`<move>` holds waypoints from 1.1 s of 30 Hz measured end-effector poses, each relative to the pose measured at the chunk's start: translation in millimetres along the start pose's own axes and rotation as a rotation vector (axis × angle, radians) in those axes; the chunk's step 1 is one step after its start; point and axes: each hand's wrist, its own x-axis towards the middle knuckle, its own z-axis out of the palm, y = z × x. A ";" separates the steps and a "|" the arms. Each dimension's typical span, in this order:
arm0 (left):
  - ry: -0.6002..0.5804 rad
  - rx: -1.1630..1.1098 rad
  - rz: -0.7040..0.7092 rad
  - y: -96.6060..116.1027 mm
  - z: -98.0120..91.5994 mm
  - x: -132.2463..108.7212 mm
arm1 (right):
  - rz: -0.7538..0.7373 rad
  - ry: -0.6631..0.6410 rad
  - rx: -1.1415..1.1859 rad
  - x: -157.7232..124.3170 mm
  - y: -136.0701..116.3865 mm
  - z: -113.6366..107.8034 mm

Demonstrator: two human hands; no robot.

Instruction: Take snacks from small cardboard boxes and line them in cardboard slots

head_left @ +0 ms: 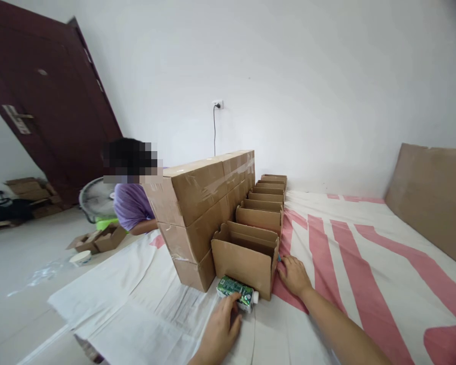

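A green drink carton (238, 293) with a white cap lies on its side on the cloth, at the front of the nearest open cardboard box (243, 258). My left hand (224, 322) has its fingers on the carton's top and near side. To the right of that box, my right hand (295, 276) rests low with its fingers curled against the box's side. A small bit of blue (278, 258) shows at these fingertips; most of it is hidden. More open boxes (259, 217) run in a row behind the nearest one.
Taped closed cartons (201, 203) form a stacked wall left of the row. Beyond it is a person in a purple top (135, 205), beside a fan (97, 200). A white-and-red cloth (349, 263) covers the surface. A large cardboard sheet (433, 197) stands at the right.
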 end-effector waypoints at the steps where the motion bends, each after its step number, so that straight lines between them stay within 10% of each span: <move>1: 0.000 0.001 0.001 -0.1 -0.1 -0.1 | -0.001 -0.001 0.001 0.1 0.2 0.2; 33: -0.019 -0.008 -0.013 3.2 -1.8 -0.1 | -0.001 -0.018 -0.004 0.3 -1.7 -2.8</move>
